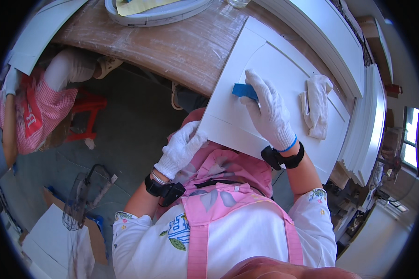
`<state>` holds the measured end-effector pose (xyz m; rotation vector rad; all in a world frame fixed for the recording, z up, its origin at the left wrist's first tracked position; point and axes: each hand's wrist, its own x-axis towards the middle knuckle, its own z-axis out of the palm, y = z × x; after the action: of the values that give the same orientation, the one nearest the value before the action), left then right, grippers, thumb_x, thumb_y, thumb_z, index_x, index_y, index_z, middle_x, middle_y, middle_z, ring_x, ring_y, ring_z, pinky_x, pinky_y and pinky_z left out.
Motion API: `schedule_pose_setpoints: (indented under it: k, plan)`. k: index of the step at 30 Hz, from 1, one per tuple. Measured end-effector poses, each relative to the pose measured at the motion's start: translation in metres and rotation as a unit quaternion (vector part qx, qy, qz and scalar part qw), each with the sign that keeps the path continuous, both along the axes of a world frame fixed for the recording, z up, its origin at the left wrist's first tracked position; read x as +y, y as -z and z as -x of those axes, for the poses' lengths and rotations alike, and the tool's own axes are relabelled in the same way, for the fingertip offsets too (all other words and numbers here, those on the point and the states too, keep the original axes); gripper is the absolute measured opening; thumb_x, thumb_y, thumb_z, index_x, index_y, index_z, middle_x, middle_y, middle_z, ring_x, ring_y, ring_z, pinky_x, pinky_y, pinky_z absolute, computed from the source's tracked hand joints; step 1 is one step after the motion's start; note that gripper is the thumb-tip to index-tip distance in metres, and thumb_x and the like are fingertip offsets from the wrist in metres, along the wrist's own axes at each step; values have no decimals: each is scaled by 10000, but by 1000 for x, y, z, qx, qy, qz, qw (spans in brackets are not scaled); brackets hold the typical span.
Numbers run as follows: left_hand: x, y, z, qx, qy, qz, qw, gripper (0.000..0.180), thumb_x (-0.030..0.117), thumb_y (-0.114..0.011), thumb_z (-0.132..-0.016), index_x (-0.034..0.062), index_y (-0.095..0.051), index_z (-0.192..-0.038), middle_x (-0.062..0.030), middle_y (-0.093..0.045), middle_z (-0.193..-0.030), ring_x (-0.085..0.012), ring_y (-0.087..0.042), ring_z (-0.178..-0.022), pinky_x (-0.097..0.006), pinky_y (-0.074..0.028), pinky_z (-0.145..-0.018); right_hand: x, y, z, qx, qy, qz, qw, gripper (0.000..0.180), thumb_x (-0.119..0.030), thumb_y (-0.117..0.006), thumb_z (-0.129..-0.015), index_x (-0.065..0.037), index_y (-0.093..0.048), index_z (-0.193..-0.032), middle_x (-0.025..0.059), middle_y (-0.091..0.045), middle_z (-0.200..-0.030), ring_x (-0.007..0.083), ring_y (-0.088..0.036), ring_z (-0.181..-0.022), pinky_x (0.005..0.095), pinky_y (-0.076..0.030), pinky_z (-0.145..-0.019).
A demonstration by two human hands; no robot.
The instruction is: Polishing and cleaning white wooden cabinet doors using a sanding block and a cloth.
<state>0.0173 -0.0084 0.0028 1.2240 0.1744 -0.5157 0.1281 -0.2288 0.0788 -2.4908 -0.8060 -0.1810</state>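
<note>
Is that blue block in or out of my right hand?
In: your gloved right hand holds the blue block by its right end, the left end sticking out over the white panel.

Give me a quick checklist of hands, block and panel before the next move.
1. Both hands in white gloves: ok.
2. Right hand holding the blue block: ok.
3. Blue block flat against the panel: cannot tell from this overhead view.
4. Left hand gripping the edge of the white panel: cannot tell; it is at the near-left corner.
5. Panel fully on the brown table: not ok, its near part overhangs.
6. Panel clear of loose items: not ok, a white cloth lies on it.
</note>
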Motion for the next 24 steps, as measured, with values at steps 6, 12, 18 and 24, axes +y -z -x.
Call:
schedule_pose_setpoints:
  k: [6,12,18,24]
  plan:
    - [2,-1,0,17,1,3,1000,488,328,-580,-995,-29,-496,-1318,-57,-613,-1104,-88,-592,-967,-271,-512,-889,5,-10,1,56,20,-11,998,543,-91,-666,-840,-50,-490,-1352,198,-612,-1093,390,-615,-951,438,-506,-809]
    - [4,0,-5,-7,14,15,1000,486,310,-585,-995,-33,-487,-1326,-67,-615,-1138,-100,-598,-1004,-273,-510,-906,5,-8,-14,30,9,14,999,551,-103,-666,-839,-53,-482,-1356,201,-612,-1093,390,-613,-957,439,-505,-814]
    - [3,2,-1,13,6,33,999,490,300,-591,-993,-39,-486,-1331,-78,-614,-1164,-116,-596,-1044,-276,-507,-916,3,-18,8,80,-28,47,995,543,-82,-642,-844,-57,-472,-1359,191,-604,-1117,388,-609,-975,437,-501,-822]
    - [4,1,-2,12,18,34,999,480,280,-588,-994,-40,-485,-1336,-85,-610,-1183,-125,-593,-1064,-278,-503,-926,3,-15,-11,74,-5,5,997,546,-93,-651,-842,-55,-478,-1359,192,-605,-1123,390,-606,-996,442,-498,-835]
